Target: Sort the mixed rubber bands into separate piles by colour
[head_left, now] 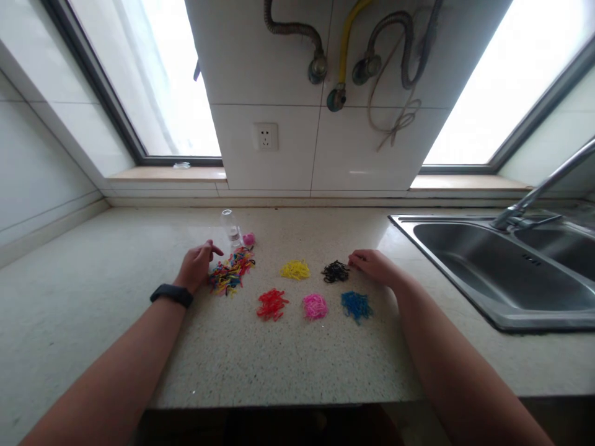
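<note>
A mixed pile of small coloured rubber bands (231,271) lies on the left of the counter. My left hand (198,263) rests against its left edge, fingers partly stretched and slightly apart, with nothing visible in them. At the right, my right hand (372,263) touches the edge of a black rubber band pile (335,271). Its fingers are drawn together; whatever is between the tips is too small to make out. Single-colour piles lie between the hands: yellow bands (295,269), red bands (272,304), pink bands (315,306) and blue bands (356,305).
A clear plastic bottle (231,229) stands behind the mixed pile, beside a small pink object (249,239). To the right, a steel sink (465,272) with a faucet (515,214) is set into the speckled counter (279,365). A wall socket (266,137) and hoses are behind.
</note>
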### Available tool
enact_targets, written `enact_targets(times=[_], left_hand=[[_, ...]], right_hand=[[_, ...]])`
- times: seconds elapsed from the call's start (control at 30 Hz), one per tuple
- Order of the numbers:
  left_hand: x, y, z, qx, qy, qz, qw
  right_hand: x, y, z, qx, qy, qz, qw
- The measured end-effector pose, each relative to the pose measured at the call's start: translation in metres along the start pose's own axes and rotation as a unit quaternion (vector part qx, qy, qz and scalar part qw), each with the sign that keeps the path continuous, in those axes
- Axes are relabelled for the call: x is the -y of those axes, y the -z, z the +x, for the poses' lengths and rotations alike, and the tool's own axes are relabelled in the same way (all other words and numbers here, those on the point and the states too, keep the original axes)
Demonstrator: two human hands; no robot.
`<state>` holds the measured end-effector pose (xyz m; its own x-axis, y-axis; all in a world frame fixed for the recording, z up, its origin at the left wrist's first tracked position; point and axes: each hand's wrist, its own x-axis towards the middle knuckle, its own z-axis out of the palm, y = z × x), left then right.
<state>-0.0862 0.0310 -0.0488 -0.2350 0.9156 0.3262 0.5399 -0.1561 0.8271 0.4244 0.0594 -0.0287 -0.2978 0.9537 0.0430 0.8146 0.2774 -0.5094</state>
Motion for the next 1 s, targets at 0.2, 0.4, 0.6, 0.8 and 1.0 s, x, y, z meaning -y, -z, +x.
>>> enact_targets(times=[0.2, 0.4, 0.6, 0.8, 1.0], left_hand=[[0.000, -0.001, 0.000, 0.010, -0.012, 0.034, 0.999], [0.001, -0.002, 0.002, 0.038, -0.035, 0.096, 0.994], [0.002, -0.002, 0.001, 0.055, -0.043, 0.162, 0.984], [0.002, -0.002, 0.000, 0.075, -0.041, 0.198, 0.976], [0.001, -0.003, -0.001, 0.088, -0.036, 0.199, 0.975]], right_hand=[[-0.012, -0.003, 0.008, -0.011, -0.023, 0.002, 1.000], [-0.017, -0.005, 0.011, -0.004, -0.025, -0.006, 1.000], [-0.016, -0.004, 0.011, -0.006, -0.029, -0.009, 1.000], [-0.012, -0.003, 0.010, -0.008, -0.030, -0.012, 0.999], [-0.006, -0.001, 0.008, -0.008, -0.035, -0.025, 0.999]])
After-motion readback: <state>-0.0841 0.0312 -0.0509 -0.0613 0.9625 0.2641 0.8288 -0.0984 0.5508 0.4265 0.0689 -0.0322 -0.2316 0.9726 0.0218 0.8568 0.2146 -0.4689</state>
